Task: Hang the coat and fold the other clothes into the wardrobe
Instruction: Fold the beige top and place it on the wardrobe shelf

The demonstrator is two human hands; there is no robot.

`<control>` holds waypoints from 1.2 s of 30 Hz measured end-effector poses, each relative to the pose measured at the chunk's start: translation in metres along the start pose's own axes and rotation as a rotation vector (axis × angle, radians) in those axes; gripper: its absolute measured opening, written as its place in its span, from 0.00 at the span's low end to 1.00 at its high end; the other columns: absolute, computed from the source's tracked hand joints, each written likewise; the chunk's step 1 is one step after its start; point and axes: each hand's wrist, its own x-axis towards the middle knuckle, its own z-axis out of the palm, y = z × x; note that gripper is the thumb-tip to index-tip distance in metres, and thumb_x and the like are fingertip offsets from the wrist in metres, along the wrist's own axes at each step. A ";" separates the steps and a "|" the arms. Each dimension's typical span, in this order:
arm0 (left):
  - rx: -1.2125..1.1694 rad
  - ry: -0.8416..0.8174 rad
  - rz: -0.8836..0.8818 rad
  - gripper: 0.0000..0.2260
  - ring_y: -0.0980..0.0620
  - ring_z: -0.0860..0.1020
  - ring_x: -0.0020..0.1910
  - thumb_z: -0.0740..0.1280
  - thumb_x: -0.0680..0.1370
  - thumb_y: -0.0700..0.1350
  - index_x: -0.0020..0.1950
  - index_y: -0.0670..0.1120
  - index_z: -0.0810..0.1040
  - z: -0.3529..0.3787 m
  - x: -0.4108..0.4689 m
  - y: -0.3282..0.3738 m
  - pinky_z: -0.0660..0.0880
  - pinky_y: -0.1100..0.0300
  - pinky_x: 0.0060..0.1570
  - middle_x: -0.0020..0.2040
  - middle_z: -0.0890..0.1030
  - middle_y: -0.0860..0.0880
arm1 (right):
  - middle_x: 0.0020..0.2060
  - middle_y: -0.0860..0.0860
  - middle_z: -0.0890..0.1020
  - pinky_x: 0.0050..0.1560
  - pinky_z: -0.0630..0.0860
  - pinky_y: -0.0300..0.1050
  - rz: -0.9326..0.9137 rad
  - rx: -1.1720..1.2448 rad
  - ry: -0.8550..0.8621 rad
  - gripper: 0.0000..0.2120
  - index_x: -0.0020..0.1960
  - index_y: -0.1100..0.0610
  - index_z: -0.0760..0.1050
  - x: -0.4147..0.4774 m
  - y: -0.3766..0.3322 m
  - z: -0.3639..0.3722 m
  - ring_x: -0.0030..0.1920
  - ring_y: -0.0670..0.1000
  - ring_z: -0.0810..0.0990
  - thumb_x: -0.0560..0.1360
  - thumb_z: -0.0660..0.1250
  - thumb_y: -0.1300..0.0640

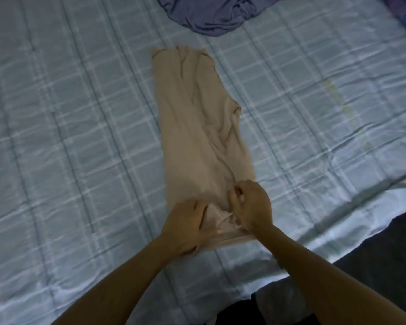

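Gripping beige garment [197, 127]: left hand [185, 227], right hand [251, 205], fingers curled | purple garment [216, 12] crumpled beyond | bedspread [80, 113] beneath

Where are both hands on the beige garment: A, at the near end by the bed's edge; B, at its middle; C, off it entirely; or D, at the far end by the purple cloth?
A: the left hand and right hand both grip the beige garment at its near end, far from the purple cloth.

Left hand [185, 225] and right hand [251, 205] grip near end of beige garment [197, 127] on blue bedspread [68, 137].
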 end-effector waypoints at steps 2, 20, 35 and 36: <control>-0.009 0.022 -0.025 0.19 0.45 0.76 0.49 0.63 0.75 0.54 0.62 0.47 0.70 0.005 0.003 0.009 0.69 0.55 0.47 0.53 0.79 0.45 | 0.34 0.45 0.78 0.39 0.70 0.44 0.154 0.047 -0.199 0.17 0.42 0.50 0.75 0.006 -0.015 0.001 0.38 0.50 0.77 0.74 0.58 0.38; -0.227 0.119 0.321 0.14 0.46 0.80 0.36 0.60 0.77 0.53 0.59 0.49 0.70 0.008 0.016 0.066 0.75 0.56 0.35 0.41 0.82 0.48 | 0.41 0.52 0.80 0.44 0.75 0.49 0.353 -0.198 -0.401 0.17 0.50 0.54 0.71 0.019 0.050 -0.023 0.41 0.54 0.78 0.79 0.55 0.41; -0.157 0.514 -0.218 0.17 0.40 0.73 0.54 0.61 0.72 0.45 0.59 0.41 0.72 -0.084 0.133 -0.011 0.70 0.48 0.54 0.57 0.73 0.40 | 0.56 0.49 0.80 0.53 0.70 0.37 0.054 0.291 -0.114 0.15 0.64 0.54 0.74 0.130 -0.042 -0.023 0.54 0.46 0.77 0.79 0.60 0.52; -0.174 0.515 -0.237 0.17 0.40 0.72 0.55 0.61 0.74 0.44 0.61 0.42 0.71 -0.092 0.143 -0.014 0.70 0.48 0.56 0.59 0.73 0.40 | 0.56 0.50 0.81 0.53 0.69 0.36 0.043 0.309 -0.116 0.15 0.64 0.54 0.75 0.145 -0.050 -0.020 0.54 0.46 0.78 0.80 0.59 0.53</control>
